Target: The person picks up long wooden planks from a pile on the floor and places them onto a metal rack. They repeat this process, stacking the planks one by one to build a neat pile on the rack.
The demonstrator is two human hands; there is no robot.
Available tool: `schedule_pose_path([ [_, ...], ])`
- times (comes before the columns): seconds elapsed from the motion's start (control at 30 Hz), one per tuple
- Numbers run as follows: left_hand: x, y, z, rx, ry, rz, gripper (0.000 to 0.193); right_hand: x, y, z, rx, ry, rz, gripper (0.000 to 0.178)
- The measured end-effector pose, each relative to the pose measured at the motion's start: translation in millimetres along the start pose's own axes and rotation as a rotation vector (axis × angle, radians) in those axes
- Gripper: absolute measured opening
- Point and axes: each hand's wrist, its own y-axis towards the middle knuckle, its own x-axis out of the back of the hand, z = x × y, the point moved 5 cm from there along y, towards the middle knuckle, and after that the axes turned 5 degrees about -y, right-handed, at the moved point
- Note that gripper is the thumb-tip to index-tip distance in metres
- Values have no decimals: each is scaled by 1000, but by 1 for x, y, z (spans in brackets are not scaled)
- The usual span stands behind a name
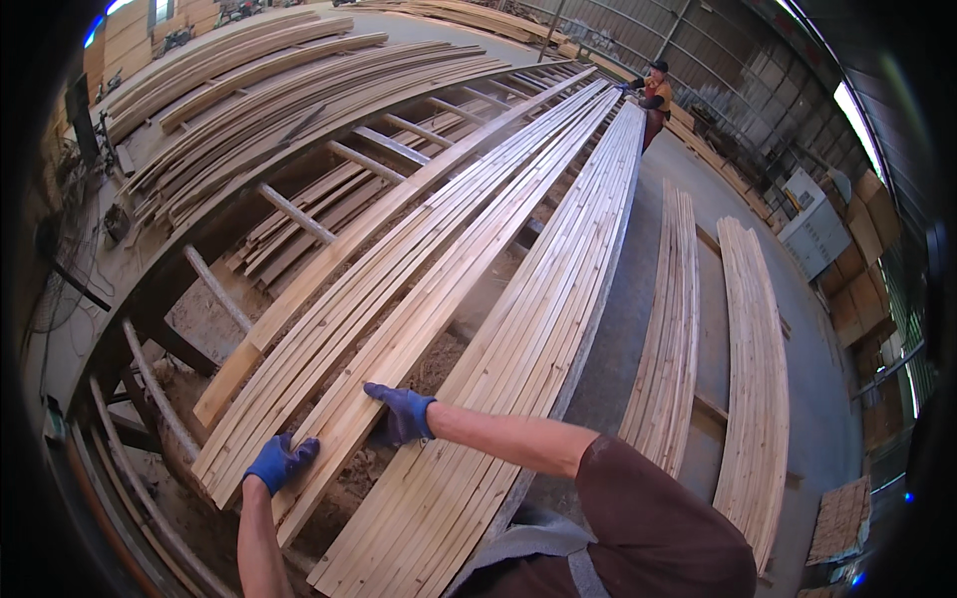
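Note:
Both my hands wear blue gloves and grip opposite long edges of a narrow group of long wooden boards [347, 427]. My left hand [281, 461] is closed at its left edge, near the close end. My right hand [402, 413] wraps the right edge a little farther up, thumb on top and the other fingers partly hidden below. To the left lies another row of strips [299, 384], with a separate plank [267, 324] beyond it. A wide layer of strips [478, 409] spreads on the right, beneath my right forearm.
The boards rest along a long metal roller frame [217, 289]. At its far end stands a co-worker [655, 100], hands at the boards. Stacked lumber [299, 120] lies on the left; two board stacks [663, 329] sit on the right floor, before a pale cabinet [815, 231].

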Motion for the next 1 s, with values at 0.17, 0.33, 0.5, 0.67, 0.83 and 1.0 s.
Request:
schedule_pose_path([
  [0.17, -7, 7, 9, -18, 28, -21, 56, 18, -27, 23, -203, -530, 40, 70],
  [0.33, -28, -6, 7, -32, -32, 131, 78, 24, -52, 11, -139, -620, -143, 57],
  [0.5, -15, -19, -3, -41, -76, 73, 49, 13, -64, 10, -81, -825, -289, 60],
  [0.67, -12, -25, 7, -88, -26, -117, 65, 8, -65, 11, -90, -939, -254, 57],
  [0.83, -32, -61, -18, -298, 159, -441, 76, 17, -71, 13, -15, -862, -283, 46],
  [1.0, -59, -72, -24, -304, 249, -694, 78, 15, -97, 5, 208, -865, -138, 43],
])
